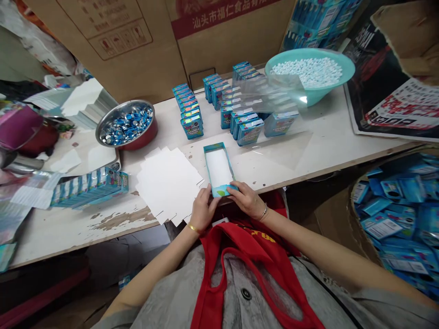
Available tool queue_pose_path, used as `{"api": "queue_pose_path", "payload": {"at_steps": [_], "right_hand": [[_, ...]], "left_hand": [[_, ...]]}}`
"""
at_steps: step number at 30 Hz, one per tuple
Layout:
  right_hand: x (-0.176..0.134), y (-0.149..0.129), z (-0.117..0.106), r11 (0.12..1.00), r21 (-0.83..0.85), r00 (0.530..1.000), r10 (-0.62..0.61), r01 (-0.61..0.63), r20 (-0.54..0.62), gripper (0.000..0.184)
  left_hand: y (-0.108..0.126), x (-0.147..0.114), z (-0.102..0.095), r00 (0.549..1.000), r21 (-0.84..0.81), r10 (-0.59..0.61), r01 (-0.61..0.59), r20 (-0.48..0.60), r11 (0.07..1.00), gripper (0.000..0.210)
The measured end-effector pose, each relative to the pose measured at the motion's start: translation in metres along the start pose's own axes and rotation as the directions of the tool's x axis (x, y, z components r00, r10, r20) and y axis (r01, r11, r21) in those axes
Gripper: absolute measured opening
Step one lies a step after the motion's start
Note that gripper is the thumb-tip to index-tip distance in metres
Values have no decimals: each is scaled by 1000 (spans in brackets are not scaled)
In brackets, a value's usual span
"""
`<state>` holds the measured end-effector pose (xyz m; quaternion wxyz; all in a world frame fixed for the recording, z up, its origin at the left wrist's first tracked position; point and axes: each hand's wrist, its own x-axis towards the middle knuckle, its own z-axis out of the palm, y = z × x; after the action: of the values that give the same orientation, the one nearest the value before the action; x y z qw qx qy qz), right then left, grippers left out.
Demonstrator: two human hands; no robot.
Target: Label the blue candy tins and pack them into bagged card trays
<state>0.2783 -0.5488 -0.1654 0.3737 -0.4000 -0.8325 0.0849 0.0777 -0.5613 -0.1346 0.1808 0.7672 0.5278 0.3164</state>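
A shallow blue cardboard display box (222, 189) with a white inside lies open side up at the table's front edge. My left hand (202, 209) grips its near left corner, thumb against the front wall. On the near right corner, the fingers of my right hand (247, 200) are closed over the wall. Just left of the box is a fanned stack of white card sheets (168, 183). Beyond it stand rows of small blue candy boxes (192, 127), some of them under a clear plastic sheet (284, 91).
A metal bowl of blue and silver caps (151, 125) stands at the left, near a packed row of candy boxes (92, 185). A turquoise basin of white candies (346, 68) is at the back right. Below the table, a carton holds many flat blue boxes (394, 228).
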Motion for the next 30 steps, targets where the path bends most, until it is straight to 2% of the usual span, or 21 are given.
{"api": "queue_pose_path", "payload": {"at_steps": [4,7,9,11,13,15,17,19,23,25,30], "right_hand": [[3,-2,0,1000,-15,1000,-3,3,-6,30],[6,3,0,998,-54,999,-31,32,13,30],[7,8,1,998,-53,999,-29,30,32,30],[8,13,1,999,-34,999,-25,27,47,31],[8,15,2,999,-19,998,-29,30,56,32],[8,17,2,999,-12,998,-35,36,57,32],[8,17,2,999,-13,998,-37,38,51,32],[8,16,2,999,-19,998,-40,40,39,32],[9,15,3,998,-27,998,-50,51,26,34],[10,15,2,998,-44,998,-35,37,43,33],[16,10,-2,994,-106,994,-19,31,106,26]], "left_hand": [[-3,4,8,999,1,-30,30,-16,1000,34],[-4,8,3,999,-30,-43,43,-4,999,30],[-7,14,-5,1000,-39,-2,3,12,999,37],[-10,23,-16,992,-28,87,-85,94,996,49],[-16,34,-25,955,-11,187,-190,231,982,49],[-21,44,-31,903,-9,268,-281,336,960,39],[-24,51,-34,868,-20,323,-341,377,940,35],[-25,54,-32,854,-23,350,-371,385,928,34],[-21,51,-28,867,-4,339,-363,366,932,43],[-17,48,-27,874,26,333,-365,354,931,38],[1,44,-23,882,321,297,-419,366,849,21]]}}
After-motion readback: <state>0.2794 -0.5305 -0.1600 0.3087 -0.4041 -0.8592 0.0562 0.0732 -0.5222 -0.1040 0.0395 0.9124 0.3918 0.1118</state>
